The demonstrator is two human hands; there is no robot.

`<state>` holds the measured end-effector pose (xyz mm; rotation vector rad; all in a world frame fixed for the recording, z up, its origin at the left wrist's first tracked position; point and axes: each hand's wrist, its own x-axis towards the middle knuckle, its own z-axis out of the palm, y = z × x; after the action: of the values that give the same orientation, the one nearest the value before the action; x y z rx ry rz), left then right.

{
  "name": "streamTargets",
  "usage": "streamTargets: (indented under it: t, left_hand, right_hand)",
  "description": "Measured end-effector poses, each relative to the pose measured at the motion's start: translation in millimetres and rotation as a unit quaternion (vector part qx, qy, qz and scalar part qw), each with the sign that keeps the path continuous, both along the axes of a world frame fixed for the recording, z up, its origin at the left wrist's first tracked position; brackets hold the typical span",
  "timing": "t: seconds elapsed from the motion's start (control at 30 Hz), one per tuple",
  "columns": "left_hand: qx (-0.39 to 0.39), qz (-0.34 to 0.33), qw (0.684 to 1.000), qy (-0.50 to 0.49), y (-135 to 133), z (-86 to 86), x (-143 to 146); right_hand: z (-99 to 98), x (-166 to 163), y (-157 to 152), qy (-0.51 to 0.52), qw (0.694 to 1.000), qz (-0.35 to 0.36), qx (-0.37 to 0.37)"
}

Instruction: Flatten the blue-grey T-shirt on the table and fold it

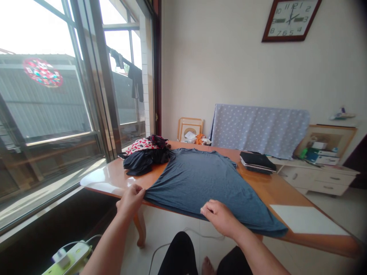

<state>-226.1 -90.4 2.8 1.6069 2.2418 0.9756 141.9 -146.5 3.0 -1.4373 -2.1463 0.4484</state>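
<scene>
Pass: tabletop [265, 188] right of shirt [200, 179] | Blocks: clothes pile [143, 154], far left; folded stack [257, 162], far right

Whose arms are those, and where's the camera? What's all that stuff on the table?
Those are a person's bare arms; there's no robot. The camera sits on their head, looking forward and down. On the shiny table, a blue-grey shirt lies spread out. The left hand pinches one corner of it. The right hand is curled at its near edge; I can't tell if it's gripping. Left of the shirt is a heap of clothes; to the right are a folded stack and a flat white sheet.
</scene>
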Motion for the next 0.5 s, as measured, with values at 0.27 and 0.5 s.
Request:
streamTargets:
  t: [0.27, 0.5]
  left_hand:
    - [-0.036, 0.012, 0.994, 0.097, -5.7, 8.9, 7.8]
    - [0.119, -0.087, 0.973, 0.178, -19.7, 21.2, 69.4]
  right_hand:
    - [15.1, -2.8, -17.2, -0.057, 0.998, 0.017, 0.002]
    - [15.4, -3.7, -20.4, -0.033, 0.999, 0.016, 0.006]
